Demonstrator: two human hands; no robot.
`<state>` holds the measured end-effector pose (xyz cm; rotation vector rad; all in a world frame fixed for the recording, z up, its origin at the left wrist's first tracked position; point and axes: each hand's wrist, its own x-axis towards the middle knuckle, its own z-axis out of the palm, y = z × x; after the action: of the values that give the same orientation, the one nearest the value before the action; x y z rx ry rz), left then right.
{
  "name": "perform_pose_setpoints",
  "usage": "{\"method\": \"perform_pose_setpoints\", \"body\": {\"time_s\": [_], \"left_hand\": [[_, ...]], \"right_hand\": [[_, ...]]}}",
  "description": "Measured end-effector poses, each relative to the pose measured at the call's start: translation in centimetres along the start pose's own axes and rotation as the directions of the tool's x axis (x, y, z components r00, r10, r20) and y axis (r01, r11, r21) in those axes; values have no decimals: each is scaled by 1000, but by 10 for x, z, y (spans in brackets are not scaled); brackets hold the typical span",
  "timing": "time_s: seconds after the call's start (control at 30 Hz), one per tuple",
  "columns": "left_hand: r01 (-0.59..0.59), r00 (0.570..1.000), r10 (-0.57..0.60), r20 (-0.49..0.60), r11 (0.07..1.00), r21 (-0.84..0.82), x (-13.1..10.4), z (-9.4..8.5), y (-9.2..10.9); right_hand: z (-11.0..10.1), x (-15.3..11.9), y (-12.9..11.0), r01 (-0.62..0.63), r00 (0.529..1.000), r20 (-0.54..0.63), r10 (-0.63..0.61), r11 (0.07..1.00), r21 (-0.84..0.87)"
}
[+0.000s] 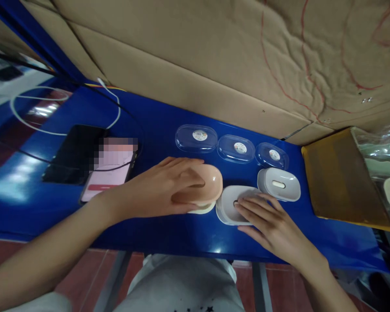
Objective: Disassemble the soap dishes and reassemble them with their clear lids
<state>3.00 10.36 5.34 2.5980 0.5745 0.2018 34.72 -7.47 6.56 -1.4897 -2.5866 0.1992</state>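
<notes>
Nearest, your right hand lies flat, fingers spread, on a white oval dish at the table's front edge, while your left hand cups a peach bowl just beside it, over a cream base. Beyond sits a second white dish. Farthest back, three clear lids line up by the cardboard; a phone lies left.

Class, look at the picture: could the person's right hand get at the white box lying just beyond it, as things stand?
Probably yes. The right hand rests on the nearer white tray, and the white box lies uncovered just beyond its fingertips.
</notes>
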Motion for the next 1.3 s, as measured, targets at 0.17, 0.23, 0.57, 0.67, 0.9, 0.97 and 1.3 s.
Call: {"method": "perform_pose_setpoints", "body": {"time_s": [0.17,0.23,0.57,0.67,0.9,0.97,1.3], "left_hand": [[28,988,-12,-157,995,98,21,-5,-7],[42,991,-22,-135,988,148,33,-6,-12],[-13,999,16,-28,993,120,44,0,-26],[-22,999,20,25,996,84,38,2,-29],[-17,1000,16,10,995,97,32,1,-30],[-21,1000,21,-8,994,106,32,-1,-30],[-15,1000,16,-20,999,48,32,4,-45]], "right_hand": [[-2,3,-2,12,1000,-4,-12,1000,17],[-2,6,-3,20,1000,-17,-20,1000,-2],[5,-2,-15,10,998,-57,-8,999,37],[3,-5,-15,-2,999,-48,6,997,82],[-14,21,18,-42,991,-123,48,998,46],[-13,36,32,-57,989,-138,58,998,13],[-3,63,46,-33,999,-26,34,999,36]]}}
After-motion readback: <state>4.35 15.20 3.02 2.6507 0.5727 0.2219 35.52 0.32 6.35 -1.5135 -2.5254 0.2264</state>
